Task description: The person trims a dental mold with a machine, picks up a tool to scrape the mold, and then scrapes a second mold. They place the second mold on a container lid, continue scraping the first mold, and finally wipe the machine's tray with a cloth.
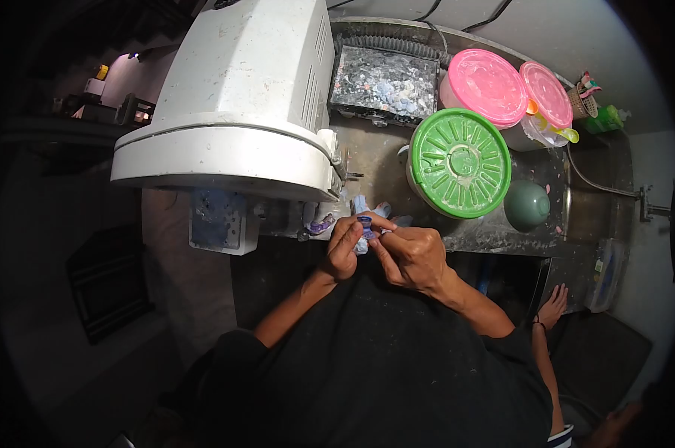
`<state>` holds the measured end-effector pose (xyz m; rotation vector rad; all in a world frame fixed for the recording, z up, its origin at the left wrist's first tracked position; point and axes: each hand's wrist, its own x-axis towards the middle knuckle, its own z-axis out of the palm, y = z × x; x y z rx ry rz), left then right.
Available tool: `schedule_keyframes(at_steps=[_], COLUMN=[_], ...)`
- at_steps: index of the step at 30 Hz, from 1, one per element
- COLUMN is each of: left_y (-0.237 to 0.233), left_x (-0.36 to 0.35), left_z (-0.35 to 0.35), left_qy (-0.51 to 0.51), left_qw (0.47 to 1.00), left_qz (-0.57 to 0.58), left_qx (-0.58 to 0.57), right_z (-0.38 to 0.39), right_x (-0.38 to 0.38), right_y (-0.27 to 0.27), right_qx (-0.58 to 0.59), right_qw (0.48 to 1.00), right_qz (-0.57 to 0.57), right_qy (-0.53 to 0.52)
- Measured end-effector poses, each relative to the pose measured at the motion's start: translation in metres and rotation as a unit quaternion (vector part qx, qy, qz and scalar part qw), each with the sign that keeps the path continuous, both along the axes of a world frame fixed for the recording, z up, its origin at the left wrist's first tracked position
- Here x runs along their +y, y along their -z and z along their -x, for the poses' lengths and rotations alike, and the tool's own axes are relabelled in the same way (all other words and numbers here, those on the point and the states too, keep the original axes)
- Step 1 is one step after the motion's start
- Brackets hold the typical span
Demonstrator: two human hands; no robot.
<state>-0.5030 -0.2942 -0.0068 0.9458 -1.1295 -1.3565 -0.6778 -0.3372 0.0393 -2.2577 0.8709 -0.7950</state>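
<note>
Both hands meet over the front edge of the worktop (464,243). My left hand (342,250) is closed on a small blue-purple piece (364,226), pinched between thumb and fingers. Against the right side of that piece, my right hand (416,257) has its fingers pinched together; a bit of purple shows at its fingertips. What exactly the right fingers grip is too small to tell. Just behind the hands lie pale blue-white lumps (361,205). A purple and white piece (321,225) rests to the left of them.
A large white machine (225,157) stands at left, over a white container (221,220). Behind are a debris-covered black tray (386,82), a green-lidded tub (460,163), pink-lidded tubs (488,87) and a green bowl (527,206). Another person's hand (553,306) rests at right.
</note>
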Motion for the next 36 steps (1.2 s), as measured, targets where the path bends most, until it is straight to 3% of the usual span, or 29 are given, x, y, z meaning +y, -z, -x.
schedule_keyframes(at_steps=[14, 35, 36], left_y=[0.002, 0.002, 0.001], left_x=[0.002, 0.007, 0.007], left_z=[0.002, -0.001, -0.001], left_qy=[0.053, 0.077, 0.075], left_qw=[0.998, 0.997, 0.996], left_qz=[0.001, 0.003, -0.047], left_qx=[0.040, -0.004, 0.016], right_z=[0.009, 0.014, 0.011], right_x=[0.001, 0.005, 0.006], right_y=[0.004, 0.016, 0.016], right_qx=[-0.007, -0.041, -0.051], right_qw=[1.000, 0.998, 0.998], right_qz=[-0.004, -0.021, -0.042], right_qy=[-0.018, -0.035, -0.023])
